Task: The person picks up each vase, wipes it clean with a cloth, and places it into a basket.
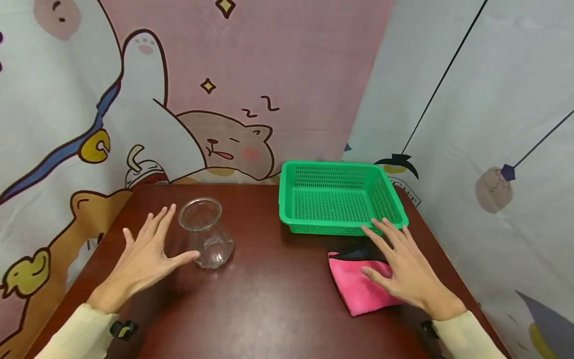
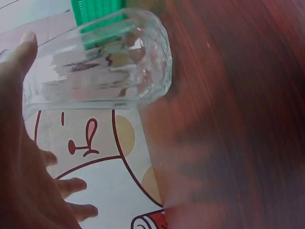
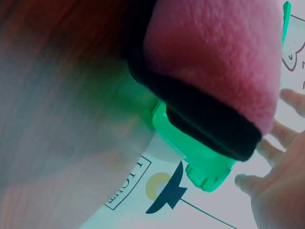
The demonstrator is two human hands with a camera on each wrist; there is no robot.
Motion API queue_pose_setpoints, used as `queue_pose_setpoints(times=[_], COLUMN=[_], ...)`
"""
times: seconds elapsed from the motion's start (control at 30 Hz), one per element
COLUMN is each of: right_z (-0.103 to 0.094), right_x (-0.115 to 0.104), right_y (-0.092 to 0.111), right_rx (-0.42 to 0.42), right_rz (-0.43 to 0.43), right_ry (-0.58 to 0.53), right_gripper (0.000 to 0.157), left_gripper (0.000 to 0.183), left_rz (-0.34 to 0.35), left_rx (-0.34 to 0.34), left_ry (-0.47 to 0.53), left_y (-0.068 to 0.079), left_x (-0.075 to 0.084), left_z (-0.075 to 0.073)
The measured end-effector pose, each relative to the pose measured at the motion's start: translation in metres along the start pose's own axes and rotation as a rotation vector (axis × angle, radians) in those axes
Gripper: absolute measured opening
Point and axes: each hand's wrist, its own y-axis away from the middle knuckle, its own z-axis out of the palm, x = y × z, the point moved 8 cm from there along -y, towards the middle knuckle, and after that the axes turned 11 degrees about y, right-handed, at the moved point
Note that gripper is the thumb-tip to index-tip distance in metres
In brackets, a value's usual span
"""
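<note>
A clear glass vase (image 1: 215,247) with a flared rim stands upright on the left of the table. My left hand (image 1: 145,257) is just left of it, fingers spread, thumb tip overlapping the glass in the head view. The left wrist view shows the vase (image 2: 105,71) beside the thumb, with nothing held. On the right lies a folded pink cloth (image 1: 352,286) with black edging. Fingers extended and apart, my right hand (image 1: 410,271) hovers over the cloth's right side and hides part of it. The right wrist view has the cloth (image 3: 214,52) large in front of that hand.
A green plastic basket (image 1: 332,223) with perforated walls sits at the back right of the brown table (image 1: 264,309), behind the cloth. A printed cartoon curtain (image 1: 305,99) hangs along the table's back and sides.
</note>
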Motion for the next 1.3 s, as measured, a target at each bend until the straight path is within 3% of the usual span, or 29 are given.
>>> queue_pose_setpoints(times=[0.2, 0.37, 0.53, 0.77, 1.07, 1.3], right_z=[0.0, -0.003, -0.003, -0.002, 0.009, 0.017], right_x=[-0.013, -0.024, -0.034, -0.038, -0.041, -0.043], right_y=[0.006, 0.008, 0.011, 0.012, 0.015, 0.015], right_rx=[-0.002, 0.034, 0.008, -0.064, -0.163, -0.212], right_rz=[-0.064, -0.139, -0.211, -0.242, -0.236, -0.235], right_ry=[-0.037, -0.029, 0.004, 0.061, 0.058, 0.052], right_gripper=[0.097, 0.092, 0.089, 0.079, 0.076, 0.08], left_gripper=[0.137, 0.137, 0.135, 0.127, 0.121, 0.118], left_rz=[0.03, 0.102, 0.173, 0.273, 0.299, 0.289], left_rx=[0.065, 0.137, 0.192, 0.244, 0.219, 0.203], left_ry=[0.148, 0.19, 0.157, 0.068, -0.024, -0.043], left_y=[0.004, 0.004, 0.0, -0.01, -0.025, -0.028], left_x=[0.009, 0.025, 0.041, 0.062, 0.073, 0.068], left_z=[-0.005, -0.011, -0.014, -0.016, -0.014, -0.014])
